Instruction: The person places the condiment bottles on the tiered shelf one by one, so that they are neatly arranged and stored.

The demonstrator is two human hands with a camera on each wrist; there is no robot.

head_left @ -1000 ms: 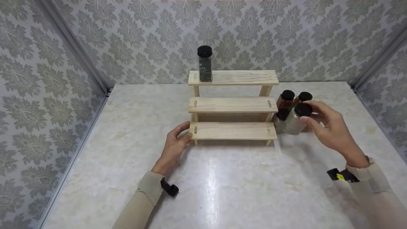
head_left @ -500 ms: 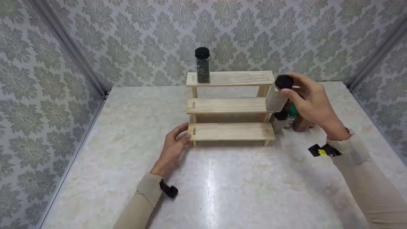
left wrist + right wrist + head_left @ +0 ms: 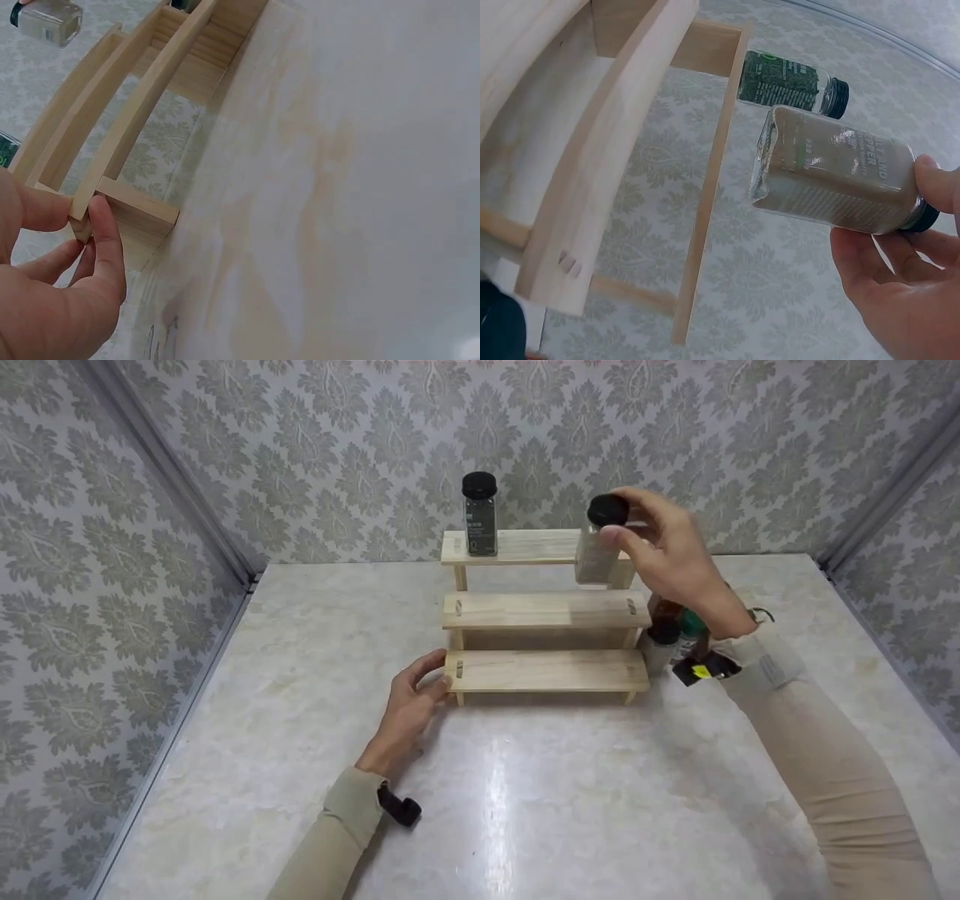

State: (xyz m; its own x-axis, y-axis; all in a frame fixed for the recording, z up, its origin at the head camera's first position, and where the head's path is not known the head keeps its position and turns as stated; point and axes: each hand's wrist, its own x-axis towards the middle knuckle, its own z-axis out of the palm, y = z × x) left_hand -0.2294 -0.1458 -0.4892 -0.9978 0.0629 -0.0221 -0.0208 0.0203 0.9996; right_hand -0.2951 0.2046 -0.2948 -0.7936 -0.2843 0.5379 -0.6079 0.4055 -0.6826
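Note:
My right hand [image 3: 664,547] grips a spice jar [image 3: 596,555] with a black cap and pale greyish-brown powder, fingers and thumb around its neck. The jar is slightly tilted and overlaps the right part of the top shelf in the head view; its printed label shows in the right wrist view [image 3: 840,169]. With thumb and fingers my left hand [image 3: 409,697] pinches the left end of the bottom step of a three-step wooden rack [image 3: 547,671]. A black-capped jar of dark green herbs [image 3: 481,521] stands upright on the top step's left end.
Right of the rack, several more jars stand on the table, among them a black-capped jar [image 3: 660,645] and a green-capped jar [image 3: 688,630], partly hidden by my right forearm. Patterned wall panels [image 3: 337,457] enclose the marbled table [image 3: 300,660] at the back and sides.
My right hand has lifted the powder jar from the group at the right and carried it up and left to the top step. The left hand keeps its hold on the rack.

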